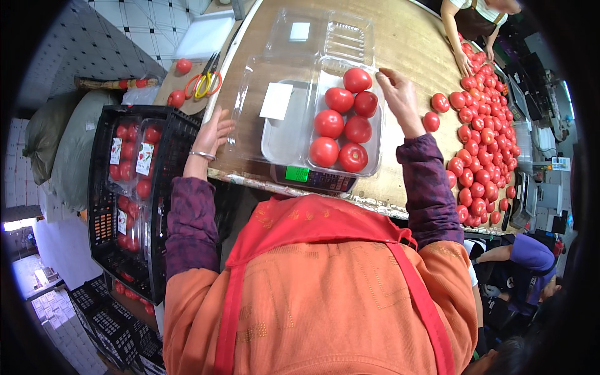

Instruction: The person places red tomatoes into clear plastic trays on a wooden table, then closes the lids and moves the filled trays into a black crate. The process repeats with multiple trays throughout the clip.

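Observation:
A clear plastic clamshell tray (378,159) holds several red tomatoes (358,129) and rests on a digital scale (328,182) with a lit green display. Its transparent lid (251,84) lies folded out to the left, with a white label (276,101) on it. My right hand (399,96) is at the tray's upper right corner, fingers bent; whether they pinch the rim is unclear. My left hand (216,132), fingers apart and holding nothing, is beside the lid's left edge. Another clear clamshell (323,35) with a white label lies open behind.
Loose tomatoes (483,136) are heaped at right, where a co-worker's hand (464,63) touches them. At left, a black plastic crate (101,187) contains packed tomato boxes (129,154). Scissors (201,85) and two tomatoes lie on a side surface. Another person (529,262) is at lower right.

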Demonstrator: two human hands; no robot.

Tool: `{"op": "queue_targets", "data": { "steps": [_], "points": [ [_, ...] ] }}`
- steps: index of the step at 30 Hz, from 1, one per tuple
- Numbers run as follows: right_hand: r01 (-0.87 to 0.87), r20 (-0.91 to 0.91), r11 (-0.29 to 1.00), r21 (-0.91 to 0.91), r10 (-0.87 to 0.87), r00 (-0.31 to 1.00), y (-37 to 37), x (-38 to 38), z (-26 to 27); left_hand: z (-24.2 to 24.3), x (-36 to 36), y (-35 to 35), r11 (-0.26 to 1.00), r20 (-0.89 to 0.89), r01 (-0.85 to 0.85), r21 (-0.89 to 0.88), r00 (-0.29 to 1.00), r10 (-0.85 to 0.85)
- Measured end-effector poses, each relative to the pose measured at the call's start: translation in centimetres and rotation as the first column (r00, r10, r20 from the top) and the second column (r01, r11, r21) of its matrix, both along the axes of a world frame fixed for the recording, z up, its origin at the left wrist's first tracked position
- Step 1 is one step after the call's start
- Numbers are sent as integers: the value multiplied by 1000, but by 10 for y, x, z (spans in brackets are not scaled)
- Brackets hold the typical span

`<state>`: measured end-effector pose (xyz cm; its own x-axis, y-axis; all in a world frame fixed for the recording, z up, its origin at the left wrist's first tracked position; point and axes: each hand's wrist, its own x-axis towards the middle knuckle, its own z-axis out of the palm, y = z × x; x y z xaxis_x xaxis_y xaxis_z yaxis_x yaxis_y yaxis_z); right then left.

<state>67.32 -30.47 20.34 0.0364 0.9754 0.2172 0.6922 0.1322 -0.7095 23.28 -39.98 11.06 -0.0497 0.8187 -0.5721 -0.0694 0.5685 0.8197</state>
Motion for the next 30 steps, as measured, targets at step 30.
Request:
{"op": "queue_targets", "data": {
  "steps": [30],
  "points": [
    [110,-674,991,-79,-135,726,31,35,-109,62,237,-12,551,-729,628,550,683,-51]
  ]
}}
